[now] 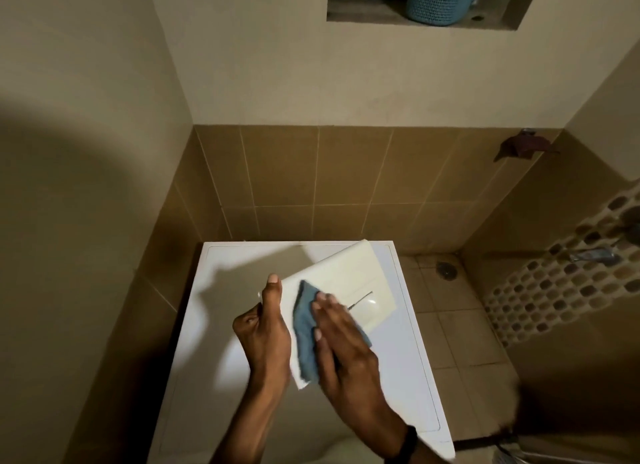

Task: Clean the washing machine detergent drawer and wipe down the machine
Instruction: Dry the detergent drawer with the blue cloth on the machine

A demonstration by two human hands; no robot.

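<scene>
Detergent drawer [346, 273], at 6 o'clock over the washing machine top [207, 342], edge clenched in left hand [265, 332]; right hand [349, 352] presses blue cloth [304, 335] with flat fingers [330, 311]; recommend firm overlapping strokes toward 2 o'clock.

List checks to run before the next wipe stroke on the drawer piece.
1. Grip: left hand holds the white drawer piece by its left edge: ok.
2. Cloth: blue cloth lies between the right hand and the piece: ok.
3. Pressure: right hand's fingers lie flat on the cloth: ok.
4. Drop zone: the piece is over the washing machine top: ok.
5. Support: whether the piece rests on the machine or is held above it: cannot tell.
6. Coverage: whether the handle recess is clean: cannot tell.
</scene>
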